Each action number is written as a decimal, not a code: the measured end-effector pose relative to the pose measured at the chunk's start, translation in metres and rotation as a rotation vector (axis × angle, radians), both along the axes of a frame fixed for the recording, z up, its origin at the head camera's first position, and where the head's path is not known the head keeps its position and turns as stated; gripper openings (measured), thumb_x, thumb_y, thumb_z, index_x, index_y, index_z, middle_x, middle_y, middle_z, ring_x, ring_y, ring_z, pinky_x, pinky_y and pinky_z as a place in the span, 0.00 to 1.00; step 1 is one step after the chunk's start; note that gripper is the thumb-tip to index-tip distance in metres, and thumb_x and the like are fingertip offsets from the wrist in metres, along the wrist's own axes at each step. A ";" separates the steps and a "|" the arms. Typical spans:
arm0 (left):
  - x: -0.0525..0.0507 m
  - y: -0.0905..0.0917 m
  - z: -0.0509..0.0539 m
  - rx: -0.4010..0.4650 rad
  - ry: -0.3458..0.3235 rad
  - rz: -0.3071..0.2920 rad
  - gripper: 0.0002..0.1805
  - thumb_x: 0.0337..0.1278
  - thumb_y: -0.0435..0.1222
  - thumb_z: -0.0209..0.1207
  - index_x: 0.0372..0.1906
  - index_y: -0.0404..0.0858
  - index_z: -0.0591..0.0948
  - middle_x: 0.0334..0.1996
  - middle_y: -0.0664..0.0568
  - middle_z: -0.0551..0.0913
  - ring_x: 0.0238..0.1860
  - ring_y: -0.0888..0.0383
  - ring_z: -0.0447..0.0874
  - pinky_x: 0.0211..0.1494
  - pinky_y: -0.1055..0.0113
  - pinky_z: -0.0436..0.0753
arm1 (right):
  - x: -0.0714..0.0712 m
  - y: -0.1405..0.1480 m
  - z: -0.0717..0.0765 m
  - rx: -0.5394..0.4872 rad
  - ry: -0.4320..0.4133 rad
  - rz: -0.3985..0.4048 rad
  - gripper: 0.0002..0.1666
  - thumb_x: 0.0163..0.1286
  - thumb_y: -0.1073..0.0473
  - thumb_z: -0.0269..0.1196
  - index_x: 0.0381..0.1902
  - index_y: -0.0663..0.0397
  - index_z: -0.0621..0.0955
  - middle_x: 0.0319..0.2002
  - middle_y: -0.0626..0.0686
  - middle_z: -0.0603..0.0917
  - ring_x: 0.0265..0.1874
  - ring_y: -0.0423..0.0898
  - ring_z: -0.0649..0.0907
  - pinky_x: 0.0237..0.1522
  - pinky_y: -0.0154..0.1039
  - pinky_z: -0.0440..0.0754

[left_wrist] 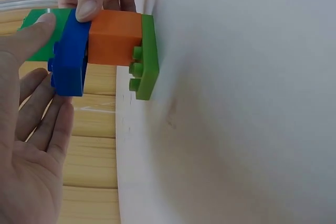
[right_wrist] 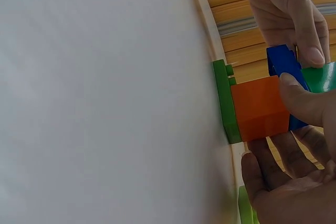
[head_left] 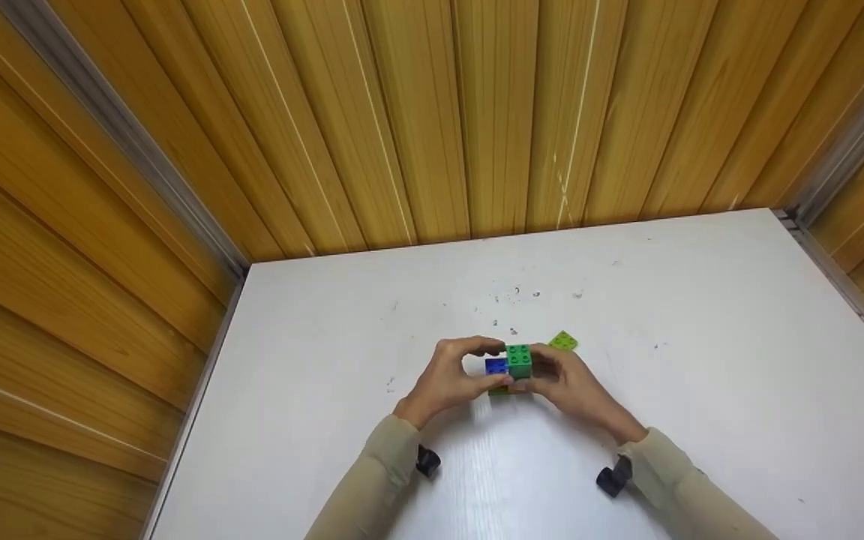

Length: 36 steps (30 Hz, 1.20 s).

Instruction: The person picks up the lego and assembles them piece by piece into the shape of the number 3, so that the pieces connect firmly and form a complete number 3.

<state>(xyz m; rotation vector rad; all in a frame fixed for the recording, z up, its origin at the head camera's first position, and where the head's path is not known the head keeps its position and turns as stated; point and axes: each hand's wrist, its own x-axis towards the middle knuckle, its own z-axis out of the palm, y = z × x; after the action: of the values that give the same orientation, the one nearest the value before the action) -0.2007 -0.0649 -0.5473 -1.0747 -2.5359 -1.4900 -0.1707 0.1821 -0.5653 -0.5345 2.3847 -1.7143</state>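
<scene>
A small stack of toy building bricks stands upright on the table, between both hands. Lowest is a light green plate (left_wrist: 149,59), with an orange brick (right_wrist: 261,107) on it. A blue brick (left_wrist: 71,66) lies across the orange one and sticks out to the left. Topmost is a green brick (head_left: 519,361). My left hand (head_left: 453,379) holds the green brick, thumb on its near side; its fingertips are partly hidden. My right hand (head_left: 571,381) grips the stack from the right, thumb at the seam of the blue and orange bricks.
A loose light green plate (head_left: 563,341) lies on the white table (head_left: 312,360), just beyond the right hand. Small dark marks dot the tabletop farther back. Wood-patterned walls (head_left: 432,135) border the table at the back and sides.
</scene>
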 end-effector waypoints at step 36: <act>0.021 -0.004 -0.012 -0.040 -0.215 0.158 0.21 0.65 0.39 0.74 0.62 0.44 0.88 0.56 0.55 0.91 0.55 0.59 0.89 0.64 0.58 0.87 | 0.007 0.011 0.009 0.101 0.038 -0.033 0.29 0.69 0.56 0.76 0.65 0.57 0.83 0.61 0.59 0.87 0.62 0.62 0.85 0.68 0.62 0.80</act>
<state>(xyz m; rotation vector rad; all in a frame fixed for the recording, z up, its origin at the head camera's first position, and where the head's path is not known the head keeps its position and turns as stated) -0.1800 -0.0684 -0.5596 -0.7322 -2.7265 -1.5980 -0.1636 0.1931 -0.5563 -0.5194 2.5041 -1.6004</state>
